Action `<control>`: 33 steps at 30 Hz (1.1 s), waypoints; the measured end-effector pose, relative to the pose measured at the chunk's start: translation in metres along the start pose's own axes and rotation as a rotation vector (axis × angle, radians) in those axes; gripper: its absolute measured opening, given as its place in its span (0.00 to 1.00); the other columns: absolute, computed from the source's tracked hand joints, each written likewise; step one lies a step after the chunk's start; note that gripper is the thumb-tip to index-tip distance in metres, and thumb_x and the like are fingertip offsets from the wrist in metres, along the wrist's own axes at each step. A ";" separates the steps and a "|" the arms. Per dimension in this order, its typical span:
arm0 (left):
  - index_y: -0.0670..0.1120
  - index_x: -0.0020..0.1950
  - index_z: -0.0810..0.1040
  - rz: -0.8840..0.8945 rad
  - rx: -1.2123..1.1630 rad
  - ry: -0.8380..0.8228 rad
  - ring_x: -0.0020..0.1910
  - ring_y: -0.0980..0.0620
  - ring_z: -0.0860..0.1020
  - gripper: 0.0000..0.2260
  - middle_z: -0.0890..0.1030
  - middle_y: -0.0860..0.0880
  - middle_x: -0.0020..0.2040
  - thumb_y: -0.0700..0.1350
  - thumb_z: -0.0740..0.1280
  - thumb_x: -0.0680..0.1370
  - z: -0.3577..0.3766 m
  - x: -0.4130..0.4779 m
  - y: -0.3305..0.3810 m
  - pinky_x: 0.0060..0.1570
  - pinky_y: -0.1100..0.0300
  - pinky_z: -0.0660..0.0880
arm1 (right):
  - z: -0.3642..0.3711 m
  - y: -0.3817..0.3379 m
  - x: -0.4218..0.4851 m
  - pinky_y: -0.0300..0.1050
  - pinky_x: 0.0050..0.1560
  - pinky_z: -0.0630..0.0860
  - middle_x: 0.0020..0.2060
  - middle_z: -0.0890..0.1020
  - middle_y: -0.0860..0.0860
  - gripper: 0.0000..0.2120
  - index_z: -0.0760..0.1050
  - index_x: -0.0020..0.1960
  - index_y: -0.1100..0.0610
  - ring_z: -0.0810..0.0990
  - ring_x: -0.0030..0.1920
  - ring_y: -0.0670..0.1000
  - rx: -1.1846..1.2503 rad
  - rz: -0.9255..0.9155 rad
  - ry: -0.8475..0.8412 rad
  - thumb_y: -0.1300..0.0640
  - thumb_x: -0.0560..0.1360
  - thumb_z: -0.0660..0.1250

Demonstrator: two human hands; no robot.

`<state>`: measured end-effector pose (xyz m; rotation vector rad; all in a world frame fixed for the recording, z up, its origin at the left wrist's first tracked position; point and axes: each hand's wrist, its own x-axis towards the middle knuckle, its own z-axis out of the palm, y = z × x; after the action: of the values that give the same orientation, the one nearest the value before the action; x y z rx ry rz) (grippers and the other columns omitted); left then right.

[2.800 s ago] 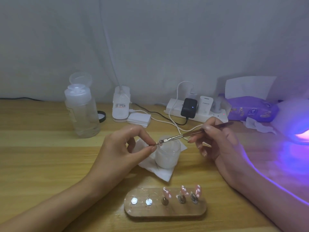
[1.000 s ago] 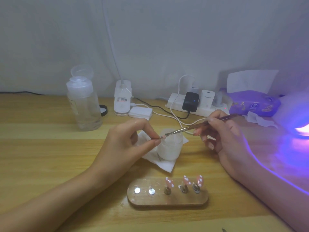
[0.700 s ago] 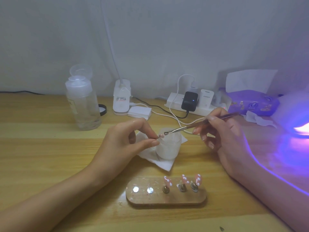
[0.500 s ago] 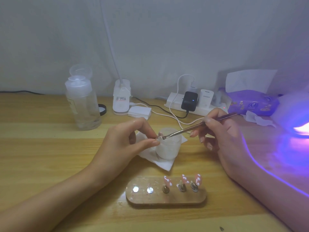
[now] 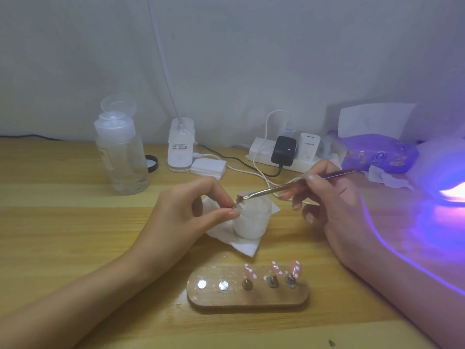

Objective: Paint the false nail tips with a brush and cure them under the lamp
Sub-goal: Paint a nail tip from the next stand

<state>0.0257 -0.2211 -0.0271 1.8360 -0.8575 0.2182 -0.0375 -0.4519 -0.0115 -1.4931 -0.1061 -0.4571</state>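
My left hand [image 5: 186, 217] pinches a small nail tip [image 5: 234, 204] between thumb and forefinger, just left of a frosted white jar [image 5: 252, 220]. My right hand [image 5: 334, 205] holds a thin metal brush [image 5: 284, 188] like a pen, its bristle end touching the pinched tip. In front of me a wooden holder [image 5: 247, 290] carries three pink nail tips with white dots [image 5: 274, 269] on stands, plus two bare metal discs on its left. The curing lamp [image 5: 445, 177] glows purple at the right edge.
A folded tissue [image 5: 241, 244] lies under the jar. At the back stand a clear pump bottle [image 5: 122, 157], a white desk-lamp base [image 5: 180, 144], cotton pads [image 5: 208, 168], a power strip with chargers [image 5: 284, 152] and a purple wipes pack [image 5: 375, 153].
The brush tip has made small strokes over the pinched nail tip, sliding a little left toward my left fingers. Both hands stay in about the same place.
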 end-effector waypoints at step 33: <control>0.54 0.38 0.81 -0.020 -0.006 -0.009 0.27 0.57 0.63 0.07 0.70 0.47 0.27 0.56 0.73 0.69 -0.001 -0.001 0.004 0.30 0.69 0.61 | 0.000 -0.002 0.000 0.35 0.25 0.66 0.32 0.83 0.58 0.09 0.70 0.35 0.51 0.75 0.32 0.47 0.003 0.011 0.066 0.56 0.74 0.62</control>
<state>0.0229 -0.2206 -0.0245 1.8408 -0.8447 0.1949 -0.0383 -0.4517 -0.0096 -1.4733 -0.0470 -0.4967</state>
